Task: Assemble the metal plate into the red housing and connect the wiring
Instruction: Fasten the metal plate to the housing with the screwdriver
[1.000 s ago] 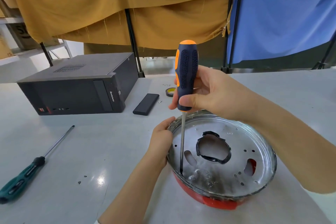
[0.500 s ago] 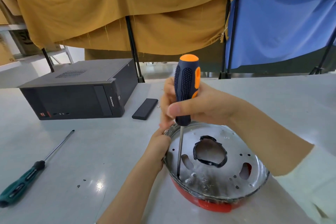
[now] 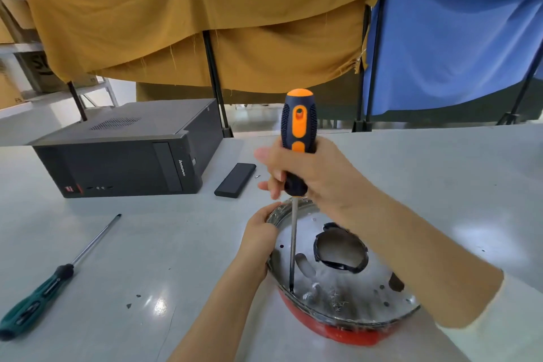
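A round shiny metal plate with a large central hole and several small holes lies inside the red housing, whose red rim shows only at the near edge. My right hand grips an orange-and-dark-blue screwdriver held upright, its shaft tip resting on the plate's near-left part. My left hand clasps the left rim of the plate and housing. No wiring is visible.
A green-handled screwdriver lies at the left on the grey table. A black computer case and a flat black box sit farther back. Tiny loose bits lie near the front. Yellow and blue cloths hang behind.
The screwdriver handle has turned in my right hand, with its orange stripe now facing me. My left hand stays on the rim. The camera view has shifted slightly.
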{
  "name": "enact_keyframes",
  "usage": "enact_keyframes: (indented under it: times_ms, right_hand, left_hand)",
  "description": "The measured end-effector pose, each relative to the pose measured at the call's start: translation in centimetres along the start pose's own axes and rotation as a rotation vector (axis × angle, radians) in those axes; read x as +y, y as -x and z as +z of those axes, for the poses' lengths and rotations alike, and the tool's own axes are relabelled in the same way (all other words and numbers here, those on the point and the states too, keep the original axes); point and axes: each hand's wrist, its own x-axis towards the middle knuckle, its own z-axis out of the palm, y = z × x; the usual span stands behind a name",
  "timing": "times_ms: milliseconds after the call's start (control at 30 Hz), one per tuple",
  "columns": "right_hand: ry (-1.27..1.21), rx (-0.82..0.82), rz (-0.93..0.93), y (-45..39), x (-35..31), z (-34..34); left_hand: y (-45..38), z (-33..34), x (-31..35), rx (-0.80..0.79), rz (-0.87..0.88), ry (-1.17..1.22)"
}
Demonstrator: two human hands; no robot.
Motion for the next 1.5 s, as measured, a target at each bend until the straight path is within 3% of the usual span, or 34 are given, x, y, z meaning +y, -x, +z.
enact_keyframes:
  times_ms: [100, 200, 300, 433, 500, 567, 700, 767, 833, 900, 1033, 1100, 1200, 1300, 1367, 1433, 1500]
  right_hand:
    - [-0.161, -0.428, 0.079, -0.9, -1.6, -2.1]
    - [-0.182, -0.628, 0.094, -1.2, -2.1, -2.1]
    - [-0.128, -0.410, 0.079, -1.4, -1.4, -0.8]
    - [-0.059, 0.201, -0.035, -0.7, 0.1, 1.0]
    - [0.016, 0.304, -0.073, -0.4, 0.4, 1.0]
    - [0.036, 0.157, -0.053, -0.5, 0.0, 0.4]
    - [-0.159, -0.472, 0.105, -1.6, -1.8, -2.0]
    - [-0.216, -0.668, 0.140, -1.6, -2.2, -2.5]
    - [-0.189, -0.640, 0.126, -1.6, -2.0, -1.9]
    - [-0.147, -0.411, 0.141, -1.3, -1.7, -0.7]
    - [-0.070, 0.217, 0.039, 0.1, -0.6, 1.3]
    - [0.033, 0.314, 0.000, 0.5, -0.6, 1.6]
    - [0.090, 0.073, 0.014, -0.1, -1.4, 0.4]
    - [-0.084, -0.367, 0.094, -0.9, -2.2, -1.2]
    - [-0.236, -0.532, 0.091, -1.0, -2.3, -1.3]
    - [-0.267, -0.530, 0.090, -0.9, -2.2, -0.9]
    - [-0.212, -0.350, 0.080, -0.8, -1.7, 0.0]
  left_hand:
    - [0.1, 0.1, 0.1, 0.010, 0.011, -0.012]
    - [0.0, 0.0, 0.1, 0.009, 0.029, -0.014]
    - [0.0, 0.0, -0.2, 0.013, 0.038, 0.007]
    - [-0.2, 0.1, -0.2, 0.043, 0.023, 0.039]
    - [-0.3, 0.1, -0.3, 0.044, 0.024, 0.029]
    - [-0.3, 0.0, -0.2, 0.030, 0.023, 0.004]
    - [-0.1, 0.0, 0.1, 0.007, 0.019, -0.016]
    - [0.0, 0.0, 0.1, 0.008, 0.013, -0.008]
    - [-0.1, 0.0, -0.1, 0.002, 0.019, 0.010]
    - [-0.2, 0.1, -0.2, 0.005, 0.027, 0.026]
    - [-0.4, 0.1, -0.3, 0.053, 0.021, 0.038]
    - [-0.3, 0.1, -0.2, 0.052, 0.019, 0.034]
    - [-0.4, 0.0, -0.2, 0.017, 0.033, -0.017]
    - [-0.5, -0.1, -0.3, 0.004, 0.031, -0.027]
    - [-0.4, -0.2, -0.2, 0.016, 0.030, -0.038]
    - [-0.6, -0.2, -0.3, 0.012, 0.042, -0.042]
    - [-0.5, 0.0, -0.4, 0.009, 0.051, -0.041]
